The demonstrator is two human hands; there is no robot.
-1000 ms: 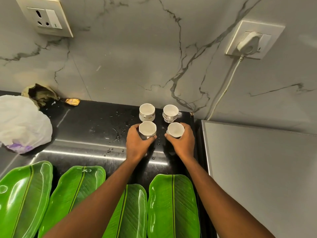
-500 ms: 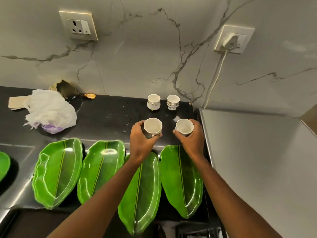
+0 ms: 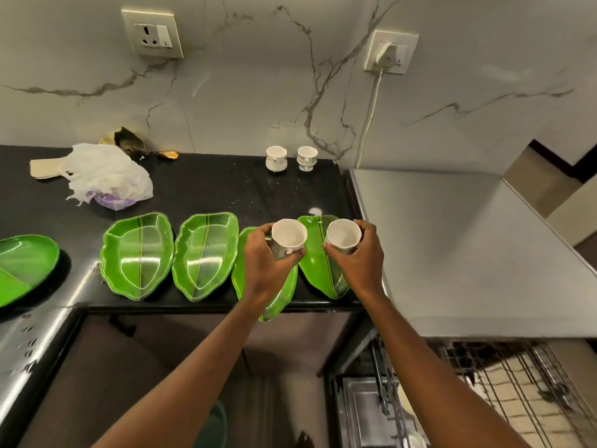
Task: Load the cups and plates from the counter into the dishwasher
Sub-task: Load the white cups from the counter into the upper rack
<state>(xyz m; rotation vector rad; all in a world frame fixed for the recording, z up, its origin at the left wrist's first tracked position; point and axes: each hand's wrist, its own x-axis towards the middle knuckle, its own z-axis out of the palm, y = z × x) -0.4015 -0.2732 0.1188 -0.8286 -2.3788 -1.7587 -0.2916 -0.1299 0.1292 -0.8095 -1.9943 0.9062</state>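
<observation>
my left hand [image 3: 265, 266] grips a small white ceramic cup [image 3: 288, 236], right hand [image 3: 360, 258] the other white cup [image 3: 343, 234] | pulled back over green leaf-shaped plates [image 3: 139, 253] now | black stone counter [image 3: 210, 192], veined marble wall [image 3: 258, 92], wire dishwasher rack [image 3: 523, 386] below

Bare left hand [image 3: 263, 270], bare right hand [image 3: 361, 263], bare forearms [image 3: 206, 360]

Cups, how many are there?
4. One cup in the left hand, another cup in the right hand, two cups standing on the counter by the wall. More may hide in the dishwasher rack.
</observation>
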